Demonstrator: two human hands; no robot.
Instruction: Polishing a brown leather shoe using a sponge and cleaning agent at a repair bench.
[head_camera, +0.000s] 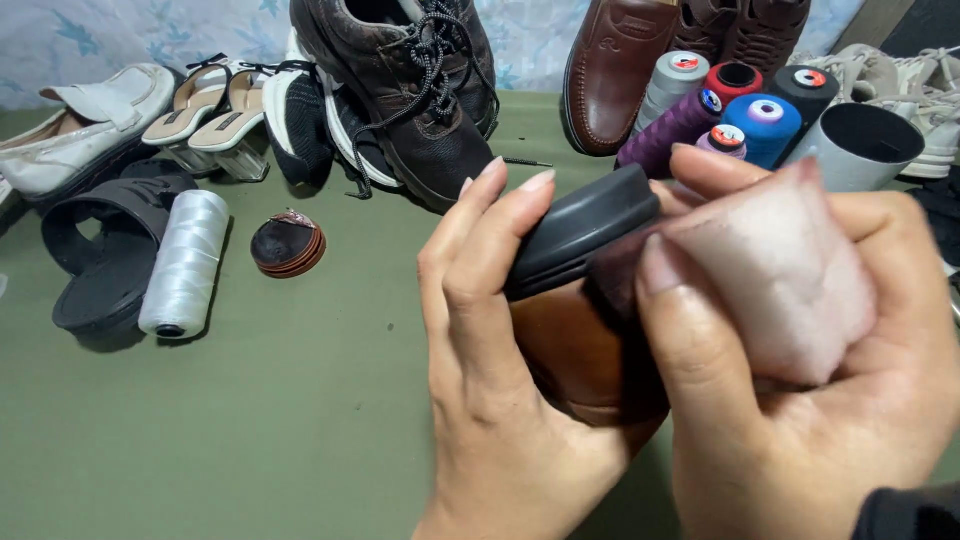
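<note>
My left hand (490, 370) grips a brown leather shoe (575, 355) turned heel-up, fingers curled over its black rubber heel (585, 230). My right hand (800, 400) pinches a pale pink cloth pad (790, 285) and presses it against the shoe beside the heel. Most of the shoe is hidden behind both hands.
On the green table (250, 420) lie a white thread spool (185, 262), a black sandal (115, 250), a round tin (288, 243), a dark brown lace-up shoe (410, 90), heeled sandals (205, 110), a white shoe (85, 120), a brown loafer (610, 70) and several coloured thread cones (745, 115).
</note>
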